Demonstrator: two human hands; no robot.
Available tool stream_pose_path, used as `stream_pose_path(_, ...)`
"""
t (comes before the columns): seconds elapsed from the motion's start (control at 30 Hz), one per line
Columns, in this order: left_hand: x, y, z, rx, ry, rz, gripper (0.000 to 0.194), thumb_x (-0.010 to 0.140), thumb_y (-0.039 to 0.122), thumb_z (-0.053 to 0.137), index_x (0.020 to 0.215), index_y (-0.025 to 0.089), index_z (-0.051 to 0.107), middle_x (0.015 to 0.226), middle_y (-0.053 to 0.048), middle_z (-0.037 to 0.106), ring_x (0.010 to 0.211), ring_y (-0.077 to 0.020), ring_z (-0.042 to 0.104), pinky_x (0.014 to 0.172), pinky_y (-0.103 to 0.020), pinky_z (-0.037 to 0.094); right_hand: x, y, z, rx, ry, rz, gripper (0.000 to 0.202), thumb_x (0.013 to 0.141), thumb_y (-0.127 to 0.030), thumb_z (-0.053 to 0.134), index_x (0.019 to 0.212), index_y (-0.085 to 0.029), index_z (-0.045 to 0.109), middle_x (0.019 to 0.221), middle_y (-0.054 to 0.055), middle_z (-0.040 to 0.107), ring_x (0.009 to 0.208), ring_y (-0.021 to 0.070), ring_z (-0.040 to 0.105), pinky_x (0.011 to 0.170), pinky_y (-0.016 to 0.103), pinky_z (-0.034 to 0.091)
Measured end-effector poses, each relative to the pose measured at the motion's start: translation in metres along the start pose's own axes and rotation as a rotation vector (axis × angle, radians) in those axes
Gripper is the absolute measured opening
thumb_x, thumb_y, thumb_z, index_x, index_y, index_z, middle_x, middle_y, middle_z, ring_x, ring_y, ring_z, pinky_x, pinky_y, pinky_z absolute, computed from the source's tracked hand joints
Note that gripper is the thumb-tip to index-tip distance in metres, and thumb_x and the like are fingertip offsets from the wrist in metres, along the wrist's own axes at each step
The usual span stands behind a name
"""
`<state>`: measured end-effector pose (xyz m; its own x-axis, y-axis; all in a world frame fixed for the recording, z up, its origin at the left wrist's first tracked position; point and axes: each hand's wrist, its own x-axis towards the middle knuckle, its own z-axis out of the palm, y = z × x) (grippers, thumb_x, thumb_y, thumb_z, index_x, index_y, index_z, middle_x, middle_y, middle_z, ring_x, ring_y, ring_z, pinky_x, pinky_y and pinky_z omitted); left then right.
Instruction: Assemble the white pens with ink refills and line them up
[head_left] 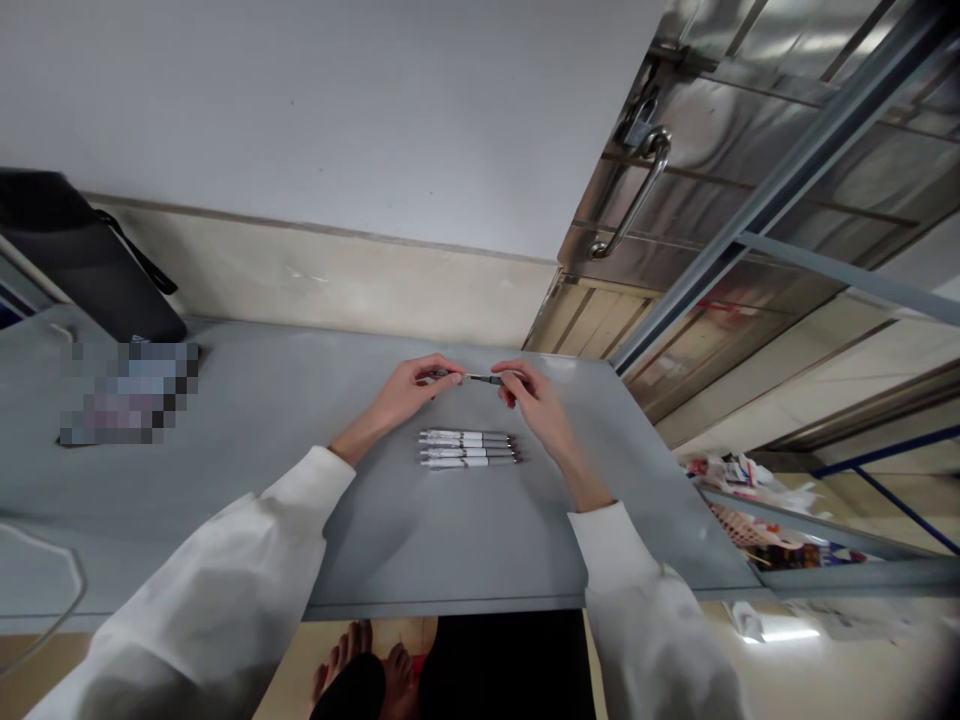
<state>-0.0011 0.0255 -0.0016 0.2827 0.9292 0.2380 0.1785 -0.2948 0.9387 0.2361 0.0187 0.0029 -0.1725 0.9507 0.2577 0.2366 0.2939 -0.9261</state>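
My left hand (431, 380) and my right hand (525, 385) face each other above the grey table, each pinching one end of a slim pen (484, 379). A thin dark and light stretch of it shows between my fingertips. It looks narrower there than a pen's barrel, but I cannot tell whether the parts are joined or apart. Below my hands lies a row of several white and grey pens (469, 450), side by side, their dark ends pointing right.
A black box-shaped case (82, 260) with a strap stands at the table's back left, beside a blurred-out flat object (131, 395). A white cable (71, 570) hangs over the left front edge. Metal frame bars (780, 185) rise on the right, near a basket of packages (757, 525).
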Motion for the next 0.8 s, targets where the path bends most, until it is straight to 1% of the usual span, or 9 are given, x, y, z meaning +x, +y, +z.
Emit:
stream_pose_path(0.07,0.0000,0.0001,0.0001,0.001,-0.003,-0.004,0.025,0.094,0.046,0.071,0.104,0.024,0.079,0.115,-0.007,0.079,0.104,-0.0254,0.070,0.080,-0.033,0.051,0.0000,0.0011,0.0000,0.010,-0.004,0.027,0.031,0.097,-0.056,0.058,0.099,-0.028,0.071,0.062,-0.002,0.055,0.062,0.0207,0.056,0.066,0.037,0.046)
stream_pose_path(0.2,-0.0005,0.0004,0.0005,-0.008,0.004,-0.006,0.025,0.094,0.046,0.072,0.104,0.025,0.080,0.112,-0.007,0.080,0.102,-0.0250,0.071,0.079,-0.033,0.051,-0.0002,0.0014,-0.0002,0.040,0.006,-0.026,0.025,0.094,-0.052,0.064,0.101,-0.029,0.072,0.072,0.000,0.062,0.071,0.0220,0.060,0.069,0.037,0.047)
stream_pose_path(0.27,-0.0007,0.0005,0.0006,-0.005,-0.001,0.001,0.025,0.093,0.046,0.073,0.105,0.024,0.080,0.111,-0.007,0.080,0.102,-0.0250,0.071,0.079,-0.033,0.051,-0.0004,0.0013,-0.0003,0.039,0.007,-0.045,0.025,0.094,-0.051,0.065,0.103,-0.029,0.072,0.072,0.000,0.059,0.070,0.0218,0.058,0.068,0.037,0.046)
stream_pose_path(0.4,-0.0006,-0.0009,0.0004,0.011,-0.018,0.013,0.027,0.094,0.044,0.072,0.107,0.023,0.080,0.111,-0.007,0.080,0.101,-0.0239,0.070,0.078,-0.031,0.050,-0.0003,0.0027,-0.0006,0.036,-0.004,-0.002,0.031,0.096,-0.057,0.061,0.103,-0.028,0.071,0.063,-0.002,0.053,0.062,0.0204,0.053,0.064,0.036,0.041)
stream_pose_path(0.53,-0.0009,-0.0026,-0.0007,-0.032,-0.023,-0.001,0.028,0.095,0.046,0.070,0.106,0.021,0.079,0.106,-0.007,0.080,0.079,-0.0172,0.065,0.060,-0.027,0.043,0.0002,0.0036,-0.0005,0.058,-0.019,-0.036,0.031,0.095,-0.055,0.064,0.104,-0.026,0.070,0.071,-0.001,0.058,0.070,0.0197,0.055,0.069,0.035,0.043)
stream_pose_path(0.6,-0.0010,-0.0025,-0.0010,-0.051,-0.046,-0.009,0.029,0.096,0.046,0.069,0.106,0.021,0.079,0.103,-0.007,0.080,0.068,-0.0145,0.060,0.054,-0.026,0.039,-0.0001,0.0031,-0.0006,0.054,-0.022,-0.055,0.030,0.095,-0.054,0.065,0.106,-0.026,0.071,0.071,-0.001,0.056,0.070,0.0194,0.054,0.068,0.035,0.043)
stream_pose_path(0.67,-0.0008,-0.0024,-0.0008,-0.053,-0.056,0.006,0.026,0.095,0.042,0.071,0.107,0.020,0.079,0.102,-0.008,0.081,0.067,-0.0141,0.059,0.057,-0.027,0.042,-0.0010,0.0021,-0.0008,0.042,-0.022,-0.050,0.032,0.096,-0.056,0.064,0.107,-0.028,0.071,0.068,-0.002,0.052,0.067,0.0196,0.051,0.065,0.034,0.040)
stream_pose_path(0.73,-0.0003,-0.0028,-0.0003,-0.052,-0.057,0.038,0.024,0.094,0.038,0.072,0.108,0.020,0.080,0.103,-0.008,0.081,0.073,-0.0158,0.064,0.067,-0.029,0.050,-0.0021,0.0011,-0.0010,0.039,-0.029,-0.034,0.034,0.097,-0.059,0.062,0.108,-0.029,0.072,0.064,-0.002,0.048,0.063,0.0194,0.048,0.062,0.034,0.037)
stream_pose_path(0.8,0.0000,-0.0033,-0.0001,-0.055,-0.057,0.066,0.023,0.094,0.036,0.072,0.108,0.020,0.080,0.104,-0.008,0.081,0.082,-0.0185,0.068,0.076,-0.032,0.053,-0.0029,0.0005,-0.0013,0.047,-0.036,-0.014,0.035,0.098,-0.061,0.061,0.108,-0.029,0.073,0.061,-0.003,0.044,0.059,0.0187,0.045,0.059,0.033,0.034)
